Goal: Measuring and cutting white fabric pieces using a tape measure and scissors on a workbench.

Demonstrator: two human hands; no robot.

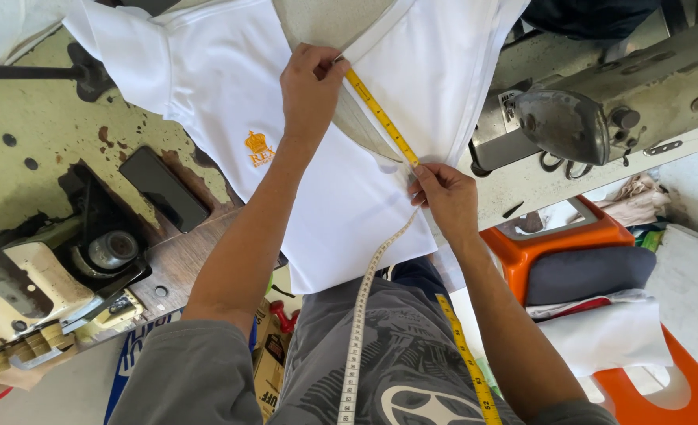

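Stretching yellow tape measure [382, 118] along white shirt [349, 197] placket, I saw left hand [311, 86] pinching upper end, right hand [446, 197] pinching lower; worktop [65, 149] beneath.

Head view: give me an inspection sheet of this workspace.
Surface: worn wooden table, stained and partly covered.
Job's things: white shirt spread out; yellow measuring tape stretched along its placket.
Clutter: dark flat block; sewing machine part.
Grippers: left hand pins the tape's upper end, right hand pinches it lower down.
Cables: nothing seen.
Surroundings: grey sewing machine; orange stool with folded cloth.
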